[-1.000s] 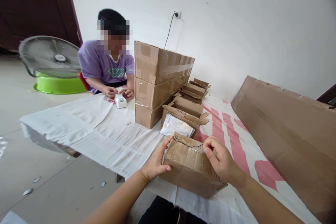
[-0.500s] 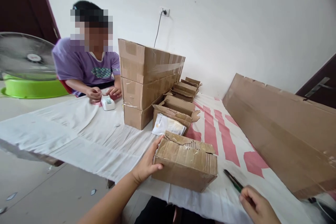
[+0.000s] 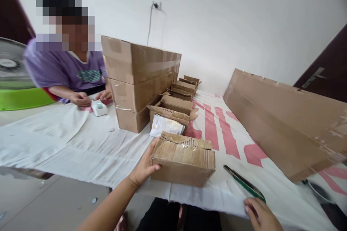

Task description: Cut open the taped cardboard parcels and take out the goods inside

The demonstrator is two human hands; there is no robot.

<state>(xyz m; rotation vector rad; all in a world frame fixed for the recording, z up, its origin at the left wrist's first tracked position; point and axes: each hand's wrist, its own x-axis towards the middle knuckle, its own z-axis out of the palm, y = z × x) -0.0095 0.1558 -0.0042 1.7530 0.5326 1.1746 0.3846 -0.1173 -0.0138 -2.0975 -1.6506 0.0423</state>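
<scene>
My left hand grips the left end of a taped cardboard box, thumb on the near side and fingers behind the corner. The box's top edge is torn and ragged. Right of it, a green-handled box cutter lies on the cloth. Just below the cutter's handle end is my right hand, loosely curled with nothing visible in it. Behind the held box, a white printed packet leans against an opened carton.
Stacked sealed cartons stand mid-table, with more opened cartons behind. A large cardboard sheet stands along the right. A black-handled tape roll or dispenser lies at right. Across the table a person works beside a white device.
My right hand has let go of the box cutter, which now rests on the cloth. The whole view has shifted to the right. My left hand keeps its hold on the box.
</scene>
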